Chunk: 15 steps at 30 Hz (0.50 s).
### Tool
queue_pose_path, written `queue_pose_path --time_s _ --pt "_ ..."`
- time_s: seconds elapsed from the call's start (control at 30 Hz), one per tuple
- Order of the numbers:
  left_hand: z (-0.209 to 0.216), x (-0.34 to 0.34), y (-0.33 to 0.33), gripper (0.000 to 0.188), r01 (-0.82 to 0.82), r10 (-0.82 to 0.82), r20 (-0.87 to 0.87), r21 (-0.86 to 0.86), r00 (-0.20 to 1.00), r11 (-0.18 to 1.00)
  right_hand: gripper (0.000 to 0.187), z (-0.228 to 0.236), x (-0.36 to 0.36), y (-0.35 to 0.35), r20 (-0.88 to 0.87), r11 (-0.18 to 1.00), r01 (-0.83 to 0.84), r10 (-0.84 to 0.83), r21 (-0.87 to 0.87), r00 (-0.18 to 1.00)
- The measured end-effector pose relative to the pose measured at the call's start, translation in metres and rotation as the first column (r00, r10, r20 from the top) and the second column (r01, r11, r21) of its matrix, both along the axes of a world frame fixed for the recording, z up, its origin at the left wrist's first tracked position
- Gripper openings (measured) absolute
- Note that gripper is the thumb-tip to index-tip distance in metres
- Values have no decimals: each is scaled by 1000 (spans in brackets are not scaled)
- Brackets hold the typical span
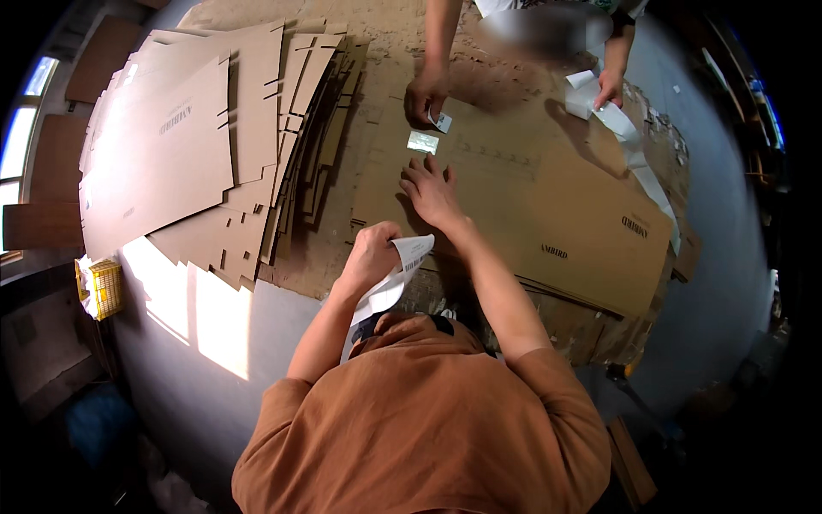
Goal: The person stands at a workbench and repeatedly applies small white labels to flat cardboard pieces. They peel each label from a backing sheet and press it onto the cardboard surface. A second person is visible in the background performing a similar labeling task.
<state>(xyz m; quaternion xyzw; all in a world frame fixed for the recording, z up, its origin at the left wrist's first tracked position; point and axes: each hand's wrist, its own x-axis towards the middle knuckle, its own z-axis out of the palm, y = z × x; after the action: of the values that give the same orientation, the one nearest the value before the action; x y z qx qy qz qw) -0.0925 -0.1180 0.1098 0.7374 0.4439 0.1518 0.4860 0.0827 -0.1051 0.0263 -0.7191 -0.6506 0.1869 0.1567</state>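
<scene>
My left hand (371, 257) is closed on a strip of white labels (377, 296), whose upper end curls out to the right and shows a barcode. My right hand (432, 195) reaches over a flat cardboard sheet (488, 206) with its fingers apart, and nothing shows in it. Just beyond those fingertips a small, shiny white label (423, 142) lies on the cardboard. Across from me, a co-worker's hand (426, 96) pinches a small white label (441, 122). The co-worker's other hand (609, 89) holds a long label strip (635, 154) that trails down over the sheet's right side.
A tall, fanned pile of flat cardboard sheets (188, 128) with slotted edges takes up the left of the work surface. More sheets lie under the one before me. A yellow basket (104, 289) stands at the left, beside sunlit floor (201, 317).
</scene>
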Motion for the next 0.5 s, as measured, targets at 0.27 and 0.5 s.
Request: queue_pose_path --time_s 0.27,0.5 --pt "14 -24 -15 17 -214 214 -89 15 973 977 46 80 -9 -104 -997 997 -50 -54 -57 52" --pt "32 -34 -54 12 -104 102 21 160 995 982 43 101 -31 -143 -991 997 -41 -61 -66 116"
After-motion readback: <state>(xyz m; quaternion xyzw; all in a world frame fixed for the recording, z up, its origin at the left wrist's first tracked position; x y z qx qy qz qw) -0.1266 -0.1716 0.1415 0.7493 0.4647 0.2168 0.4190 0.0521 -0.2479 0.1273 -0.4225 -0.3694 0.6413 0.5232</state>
